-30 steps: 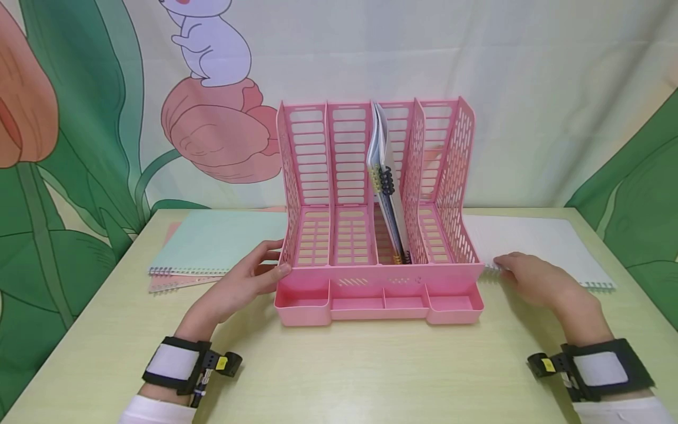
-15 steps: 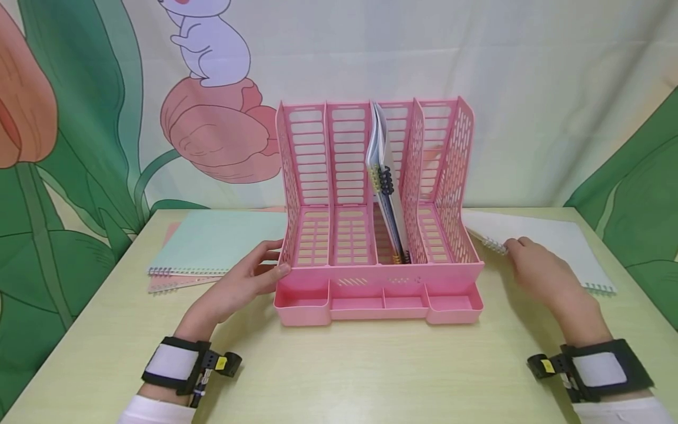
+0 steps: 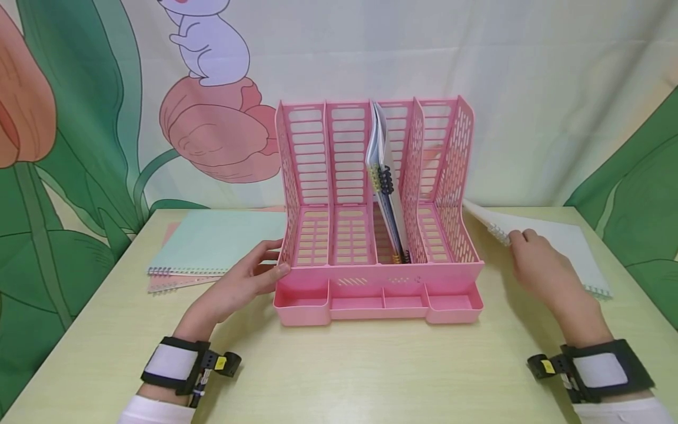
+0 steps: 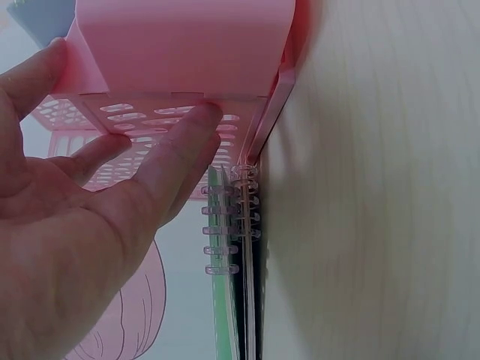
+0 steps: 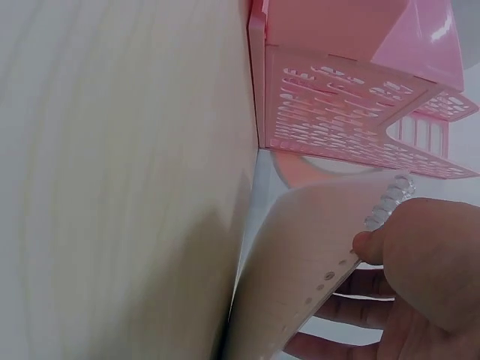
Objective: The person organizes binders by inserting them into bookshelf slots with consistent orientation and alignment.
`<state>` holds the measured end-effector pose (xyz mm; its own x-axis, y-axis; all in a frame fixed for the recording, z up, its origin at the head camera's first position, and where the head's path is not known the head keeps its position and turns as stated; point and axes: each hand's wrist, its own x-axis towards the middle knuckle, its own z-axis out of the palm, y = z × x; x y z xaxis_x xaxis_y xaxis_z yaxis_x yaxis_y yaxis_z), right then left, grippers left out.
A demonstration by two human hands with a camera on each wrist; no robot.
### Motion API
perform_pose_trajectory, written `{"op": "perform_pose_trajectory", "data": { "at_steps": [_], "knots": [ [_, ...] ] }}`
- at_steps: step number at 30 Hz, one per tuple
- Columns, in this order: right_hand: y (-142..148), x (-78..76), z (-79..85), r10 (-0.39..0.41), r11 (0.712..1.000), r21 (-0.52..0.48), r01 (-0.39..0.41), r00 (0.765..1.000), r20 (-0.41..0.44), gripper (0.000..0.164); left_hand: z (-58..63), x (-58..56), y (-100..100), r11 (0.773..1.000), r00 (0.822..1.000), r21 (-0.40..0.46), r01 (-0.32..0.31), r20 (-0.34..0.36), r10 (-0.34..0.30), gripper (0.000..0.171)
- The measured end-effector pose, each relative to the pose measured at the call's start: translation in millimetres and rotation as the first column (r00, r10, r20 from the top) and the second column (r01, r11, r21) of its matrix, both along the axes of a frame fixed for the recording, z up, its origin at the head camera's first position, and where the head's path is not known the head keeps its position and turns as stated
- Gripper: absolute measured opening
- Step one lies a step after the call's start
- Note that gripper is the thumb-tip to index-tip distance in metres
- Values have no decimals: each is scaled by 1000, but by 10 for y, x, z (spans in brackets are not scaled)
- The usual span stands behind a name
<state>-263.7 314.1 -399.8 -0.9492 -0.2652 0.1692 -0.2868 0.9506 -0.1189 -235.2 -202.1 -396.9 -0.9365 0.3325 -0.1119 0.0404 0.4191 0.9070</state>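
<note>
A pink desk organizer (image 3: 339, 277) stands mid-table, with upright file slots behind and a row of small trays in front. My left hand (image 3: 241, 285) rests at its left side, thumb on the front corner. In the left wrist view, the fairly straight fingers (image 4: 176, 150) lie against the perforated side wall. My right hand (image 3: 545, 268) pinches the spiral-bound front edge of a white notebook (image 3: 564, 235) to the right of the organizer. Its left part is tilted up off the table. In the right wrist view, a lined page (image 5: 322, 225) shows beneath the clear coil (image 5: 390, 201).
Several spiral notebooks (image 3: 389, 194) lean in the organizer's third slot. At the left, a mint-green notebook (image 3: 228, 241) lies on a pink one (image 3: 172, 284). Behind the pale wooden table (image 3: 371, 371) hangs a printed curtain (image 3: 529, 118).
My right hand has shifted slightly right and away from me, lifting the left part of the white notebook's coil edge. The left hand and the organizer have stayed put.
</note>
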Motion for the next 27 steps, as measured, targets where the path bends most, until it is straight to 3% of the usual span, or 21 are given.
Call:
{"op": "perform_pose_trajectory", "data": {
  "at_steps": [27],
  "knots": [
    [-124,32,106,-34,989,-145,19,995,-97,25,1,6,1,1000,1000,2,-5,-1,5,65]
  ]
}}
